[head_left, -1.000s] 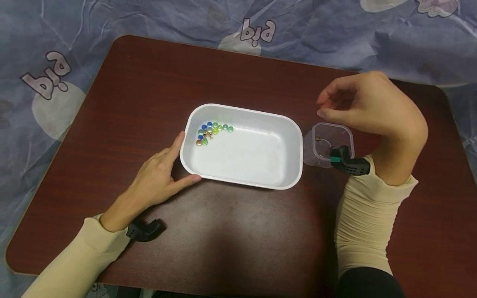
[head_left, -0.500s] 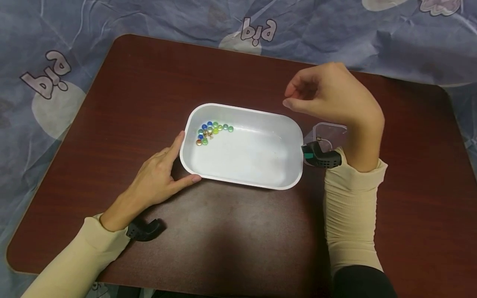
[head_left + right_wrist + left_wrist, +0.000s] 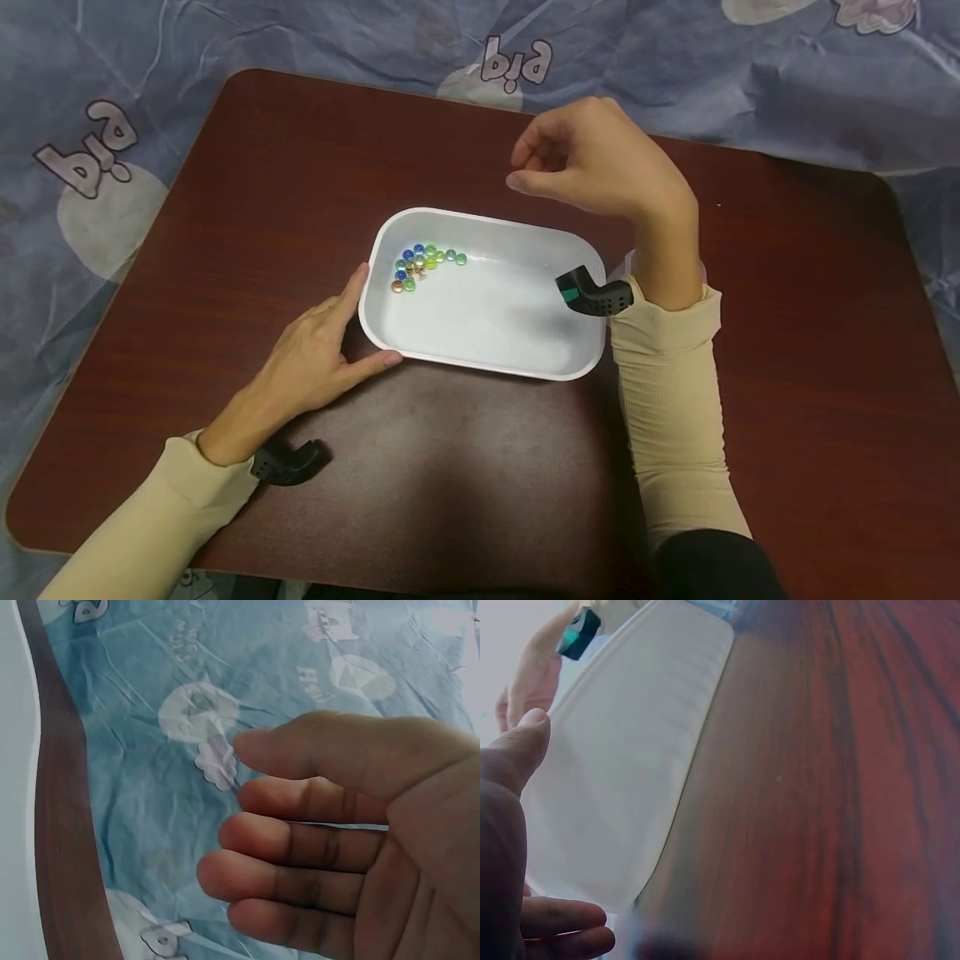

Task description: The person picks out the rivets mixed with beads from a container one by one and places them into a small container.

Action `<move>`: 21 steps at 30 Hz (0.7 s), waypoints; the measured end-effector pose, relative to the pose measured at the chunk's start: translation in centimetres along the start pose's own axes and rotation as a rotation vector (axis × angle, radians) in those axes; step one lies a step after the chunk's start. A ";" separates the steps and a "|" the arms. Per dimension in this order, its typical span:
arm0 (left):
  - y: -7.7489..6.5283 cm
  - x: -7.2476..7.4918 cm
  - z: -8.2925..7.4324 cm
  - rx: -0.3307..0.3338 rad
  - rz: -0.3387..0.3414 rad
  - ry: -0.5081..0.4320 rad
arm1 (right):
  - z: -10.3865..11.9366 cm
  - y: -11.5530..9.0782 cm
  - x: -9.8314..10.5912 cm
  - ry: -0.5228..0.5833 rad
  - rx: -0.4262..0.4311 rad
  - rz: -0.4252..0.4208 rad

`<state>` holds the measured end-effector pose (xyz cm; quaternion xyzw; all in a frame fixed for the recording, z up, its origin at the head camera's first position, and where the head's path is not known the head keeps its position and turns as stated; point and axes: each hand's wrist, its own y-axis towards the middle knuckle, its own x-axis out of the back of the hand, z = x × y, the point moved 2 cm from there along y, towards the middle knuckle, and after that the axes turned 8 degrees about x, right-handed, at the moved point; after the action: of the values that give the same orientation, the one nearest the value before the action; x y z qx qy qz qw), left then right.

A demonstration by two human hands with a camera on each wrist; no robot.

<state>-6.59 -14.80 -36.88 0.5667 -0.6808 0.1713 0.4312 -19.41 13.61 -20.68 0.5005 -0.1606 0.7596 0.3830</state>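
A white rectangular basin (image 3: 480,321) stands on the table, with several coloured glass marbles (image 3: 431,263) and a few small gold-coloured pieces (image 3: 417,271) gathered in its far left corner. My left hand (image 3: 311,358) rests against the basin's left end, thumb along the near rim and fingers straight at the side. My right hand (image 3: 596,158) is raised beyond the basin's far right side, its fingers loosely bent. In the right wrist view nothing shows between the right fingertips (image 3: 238,876). The clear plastic box (image 3: 622,265) at the basin's right is mostly hidden behind my right wrist.
A dark red-brown wooden table (image 3: 810,358) with rounded corners carries everything. Blue printed cloth (image 3: 360,42) hangs behind its far edge. Black wrist devices (image 3: 291,463) are strapped to both wrists; the right one overlaps the basin in the head view.
My right hand has moved left and away from me, from above the clear box to beyond the basin's far side. My left hand, the basin and the marbles stay put.
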 end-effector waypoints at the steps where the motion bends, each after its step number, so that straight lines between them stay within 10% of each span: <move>1: 0.0 0.0 0.0 0.000 -0.002 0.002 | 0.1 0.4 -0.1 0.014 -0.003 0.000; 13: 0.1 0.1 0.1 0.010 0.021 -0.016 | 0.8 3.9 -4.7 0.128 0.069 0.040; 21: 0.0 0.2 0.2 0.019 0.029 -0.003 | 0.9 4.8 -7.7 0.178 0.153 0.226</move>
<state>-6.68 -15.08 -36.80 0.5610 -0.6881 0.1830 0.4223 -20.85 6.65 -26.41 0.4376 -0.1232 0.8492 0.2686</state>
